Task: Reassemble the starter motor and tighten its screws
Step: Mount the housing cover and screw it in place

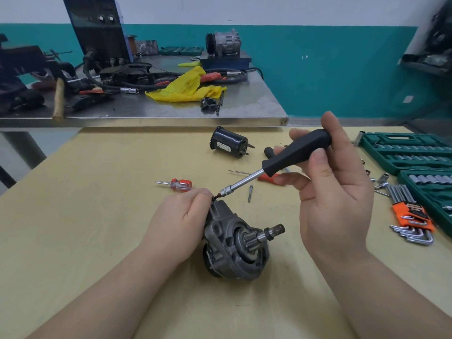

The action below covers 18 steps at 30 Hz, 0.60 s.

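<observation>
Nearest to the camera, the starter motor housing (pixel 234 245) lies on the yellow table (pixel 97 216), its pinion shaft pointing to 3 o'clock. At its 9 o'clock side the left hand (pixel 181 223) grips it, fingertips at the screw (pixel 215 198) on top. From 2 o'clock the right hand (pixel 335 182) holds the black handle of a bit driver (pixel 276 165), tip on that screw. A black cylindrical motor body (pixel 230 142) lies at 12 o'clock, well apart. A small red screwdriver (pixel 177 184) and a loose bolt (pixel 250 193) lie near.

Left hand (pixel 181 221) on starter motor (pixel 234 248), right hand (pixel 335 182) gripping screwdriver (pixel 276 165)
</observation>
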### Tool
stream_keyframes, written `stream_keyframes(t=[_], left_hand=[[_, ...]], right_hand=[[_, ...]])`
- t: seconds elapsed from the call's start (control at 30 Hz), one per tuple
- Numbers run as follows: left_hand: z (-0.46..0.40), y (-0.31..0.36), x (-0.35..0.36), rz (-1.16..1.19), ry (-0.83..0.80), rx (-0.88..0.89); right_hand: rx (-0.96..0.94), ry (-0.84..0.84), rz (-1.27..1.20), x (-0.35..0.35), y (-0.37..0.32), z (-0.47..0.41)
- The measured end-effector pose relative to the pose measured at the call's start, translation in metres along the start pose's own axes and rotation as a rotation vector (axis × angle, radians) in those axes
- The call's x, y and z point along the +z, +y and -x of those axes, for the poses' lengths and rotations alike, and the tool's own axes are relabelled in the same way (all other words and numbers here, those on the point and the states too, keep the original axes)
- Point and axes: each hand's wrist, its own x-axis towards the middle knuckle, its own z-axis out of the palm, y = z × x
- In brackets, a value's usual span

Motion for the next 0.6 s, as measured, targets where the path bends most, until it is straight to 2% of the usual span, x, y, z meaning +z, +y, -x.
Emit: stream_keyframes(t=[0.27, 0.6], left_hand=[[0.0012, 0.0019, 0.0, 0.007, -0.004, -0.007], [0.0003, -0.0019, 0.0009, 0.016, 0.003, -0.021]], right_hand=[[0.048, 0.072, -0.043, 0.0062, -0.0044, -0.0033], [0.028, 0.078, -0.02, 0.0032, -0.0055, -0.0034]])
